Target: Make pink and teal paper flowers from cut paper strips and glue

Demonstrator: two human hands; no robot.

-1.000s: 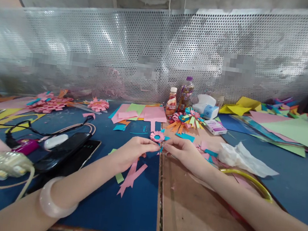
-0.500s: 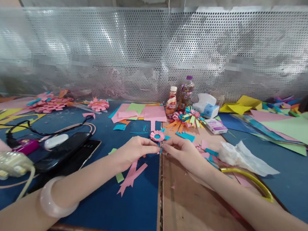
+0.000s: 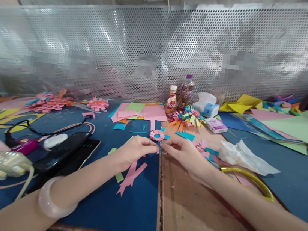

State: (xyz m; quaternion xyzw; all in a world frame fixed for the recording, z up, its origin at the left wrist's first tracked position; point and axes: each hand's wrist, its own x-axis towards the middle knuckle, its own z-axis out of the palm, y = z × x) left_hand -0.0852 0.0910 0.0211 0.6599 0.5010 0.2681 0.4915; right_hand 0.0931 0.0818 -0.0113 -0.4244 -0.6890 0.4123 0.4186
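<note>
My left hand (image 3: 134, 150) and my right hand (image 3: 184, 153) meet fingertip to fingertip over the middle of the table. Between them they pinch a small blue paper piece (image 3: 160, 147). Just behind the fingertips sits a small pink paper flower with a blue centre (image 3: 157, 135); whether it joins the pinched piece I cannot tell. Pink paper strips (image 3: 131, 174) lie on the blue mat (image 3: 130, 211) under my left wrist. A pale bangle (image 3: 53, 199) circles my left forearm.
Two bottles (image 3: 179, 97), a tissue box (image 3: 207, 106), a layered paper flower (image 3: 189, 118) and coloured sheets (image 3: 296, 128) lie behind. Phones (image 3: 66, 153), cables and a charger (image 3: 6, 162) crowd the left. A crumpled tissue (image 3: 246, 156) and yellow hoop (image 3: 250, 179) lie right.
None beyond a slight shift of the camera; both hands stay pinched together at the same spot.
</note>
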